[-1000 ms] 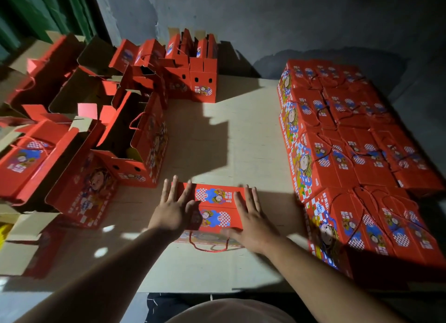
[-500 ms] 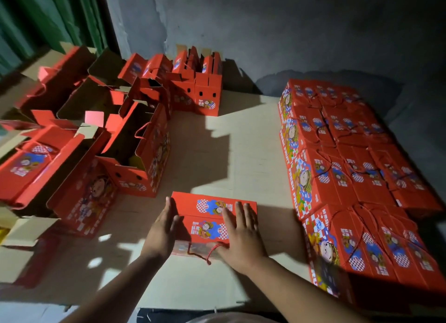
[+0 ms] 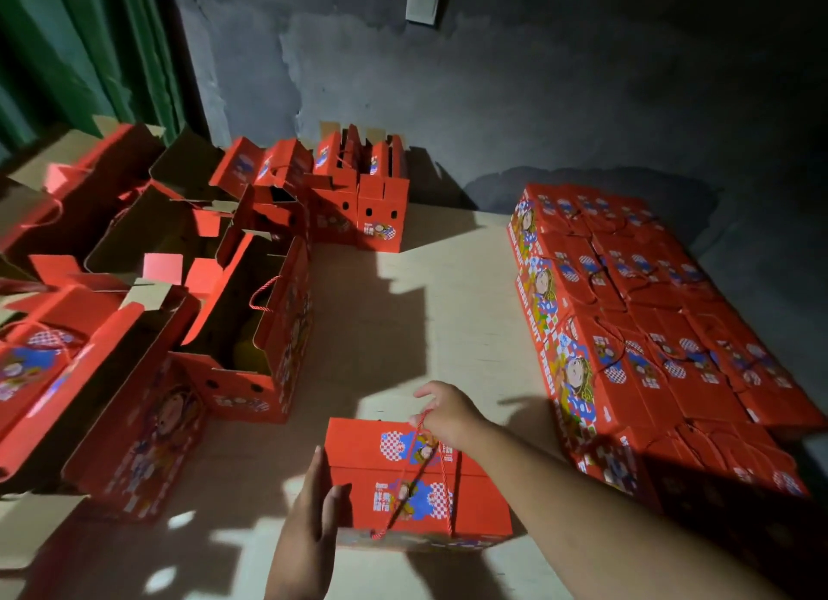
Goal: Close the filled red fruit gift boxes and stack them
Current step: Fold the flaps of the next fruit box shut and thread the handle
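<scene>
— One closed red cardboard gift box [image 3: 416, 478], cartoon print, near table edge: hands?
— Right hand [image 3: 448, 413] pinches its red rope handle [image 3: 441, 460] above the lid; left hand [image 3: 313, 510] lies flat, fingers straight, against the box's left side
— Neighbours?
— Stacked closed red boxes [image 3: 649, 331] right; open red boxes [image 3: 251, 313] left

I see a pale tabletop [image 3: 403, 331] crossed by hard shadows and light patches, a rough grey wall [image 3: 493, 84] behind it, a small pale plate [image 3: 422, 2] fixed high on that wall, green curtain [image 3: 67, 48] at far left
</scene>
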